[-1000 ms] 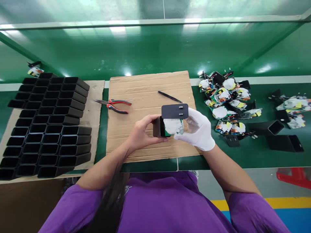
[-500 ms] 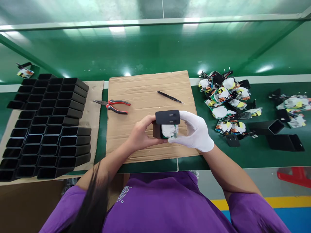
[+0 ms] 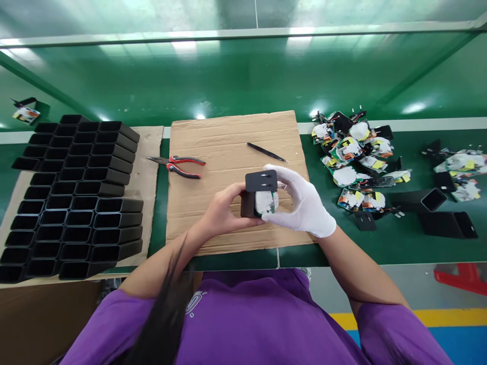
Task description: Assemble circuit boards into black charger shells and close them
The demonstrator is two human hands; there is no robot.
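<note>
Bare, my left hand point(image 3: 224, 209) is wrapped round a black rectangular housing point(image 3: 248, 205) above the cardboard. A circuit board with white filler point(image 3: 266, 202) sits partly in the housing's mouth. Over it tilts a black plug cover point(image 3: 261, 181) with two metal pins, joined to the board side. My right hand point(image 3: 300, 200), in a white glove, grips the board and cover from the right, thumb below and fingers behind the cover. How deep the board sits inside is hidden.
Red-handled pliers point(image 3: 184, 167) and black tweezers point(image 3: 267, 151) lie on the cardboard sheet point(image 3: 228, 132). Rows of empty black housings point(image 3: 76, 203) stand at left. Several circuit boards with plug covers point(image 3: 350, 152) are heaped at right, beside two loose housings point(image 3: 445, 223).
The plug cover has shifted slightly left and tilted, and the fingers of my right hand have risen behind it. My left hand keeps its hold on the housing.
</note>
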